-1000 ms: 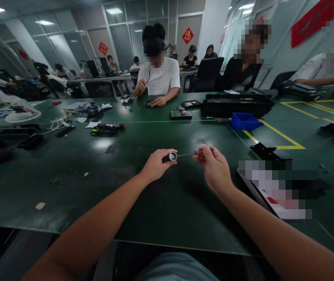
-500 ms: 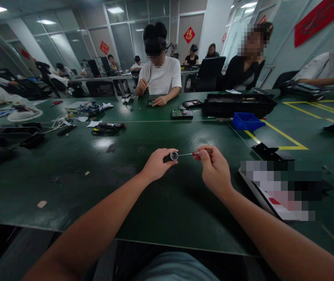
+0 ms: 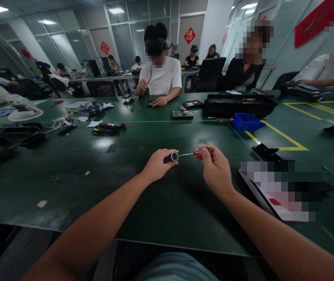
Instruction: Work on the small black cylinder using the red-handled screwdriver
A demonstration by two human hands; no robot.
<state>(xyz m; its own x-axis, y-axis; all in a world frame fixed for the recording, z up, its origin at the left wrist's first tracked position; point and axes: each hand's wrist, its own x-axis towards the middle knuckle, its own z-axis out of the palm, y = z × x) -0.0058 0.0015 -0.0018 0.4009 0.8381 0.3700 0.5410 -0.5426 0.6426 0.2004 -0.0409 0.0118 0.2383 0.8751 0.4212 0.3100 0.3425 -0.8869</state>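
Note:
My left hand (image 3: pixel 158 166) is closed around a small black cylinder (image 3: pixel 174 157) with a bright ring at its open end, which faces me and a little to the right. Between the fingers and thumb of my right hand (image 3: pixel 216 168) is a screwdriver (image 3: pixel 196 153) with a reddish, see-through handle. Its thin metal shaft points left, and the tip is at the cylinder's ringed end. How deep the tip sits inside I cannot tell. Both hands are above the green table (image 3: pixel 167 210), and most of the cylinder's body is hidden by my left fingers.
To the right lie a blurred-out tablet-like object (image 3: pixel 260 195) and black folded parts (image 3: pixel 272 152). Farther back are a blue bin (image 3: pixel 247 121), a long black housing (image 3: pixel 238 106), hard drives (image 3: pixel 182 114) and a coiled black cable (image 3: pixel 106 129). A person (image 3: pixel 162 74) works opposite.
Both hands stay almost in place. The screwdriver has shifted very slightly to the right, its tip still at the cylinder's ringed end.

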